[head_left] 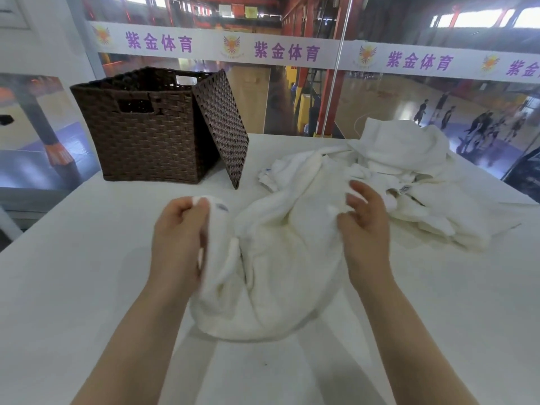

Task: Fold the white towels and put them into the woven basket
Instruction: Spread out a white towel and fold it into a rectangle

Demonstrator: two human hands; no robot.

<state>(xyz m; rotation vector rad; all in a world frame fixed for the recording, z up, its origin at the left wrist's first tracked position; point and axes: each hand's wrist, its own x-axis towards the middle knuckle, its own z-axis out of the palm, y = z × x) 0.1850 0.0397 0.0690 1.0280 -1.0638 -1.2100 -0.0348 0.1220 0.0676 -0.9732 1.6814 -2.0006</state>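
— White table (87, 287), gym court beyond. Where's the towel (271, 273)?
— Near edge, crumpled. Left hand (178, 238) pinches one corner; right hand (365, 226), fingers loosely spread, touches it.
— Handling?
— Probably soft, light, floppy: take corners. Woven basket (146, 135) waits far-left.

White banner (292, 51) running across window glass, showing "紫金体育" in purple, repeating four times, last cut off at right edge; orange winged emblems between. Towel tags (404, 189) showing blue print, unreadable.
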